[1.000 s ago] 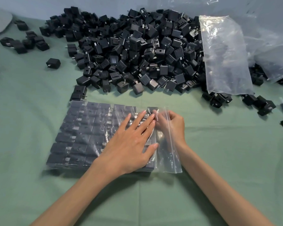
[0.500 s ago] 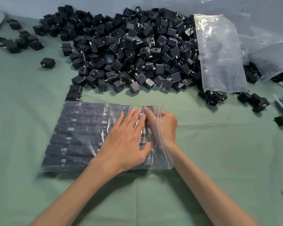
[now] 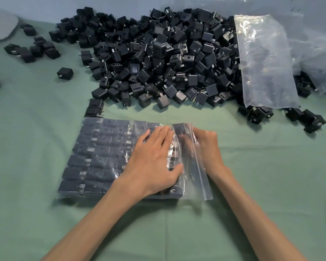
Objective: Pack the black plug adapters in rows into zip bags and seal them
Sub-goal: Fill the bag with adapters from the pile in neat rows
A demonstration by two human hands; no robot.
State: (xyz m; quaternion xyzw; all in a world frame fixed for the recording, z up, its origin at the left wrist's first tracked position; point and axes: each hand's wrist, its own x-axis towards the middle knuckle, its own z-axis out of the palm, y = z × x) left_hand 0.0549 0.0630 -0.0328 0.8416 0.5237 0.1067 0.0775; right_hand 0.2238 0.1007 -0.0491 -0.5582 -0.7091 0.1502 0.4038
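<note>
A clear zip bag (image 3: 197,182) lies flat on the green cloth, filled with black plug adapters in rows (image 3: 94,159). My left hand (image 3: 152,161) rests flat on the bag's right half, fingers straight, pressing the adapters down. My right hand (image 3: 210,147) is at the bag's open right end with its fingers under the loose plastic flap, against the last column of adapters. Those fingers are blurred, so their grip is unclear. One adapter (image 3: 179,129) stands at the bag's far right corner. A large pile of loose adapters (image 3: 158,53) lies beyond the bag.
Empty clear bags (image 3: 265,63) lean on the pile's right side. Stray adapters lie at the right (image 3: 312,121) and far left (image 3: 30,51); a single one (image 3: 65,73) sits apart. Two adapters (image 3: 95,110) sit by the bag's far left corner. A grey object (image 3: 0,27) lies at the top left.
My right hand's fingers have slid further under the bag's open flap toward the adapters. My left hand stays pressed flat on the bag.
</note>
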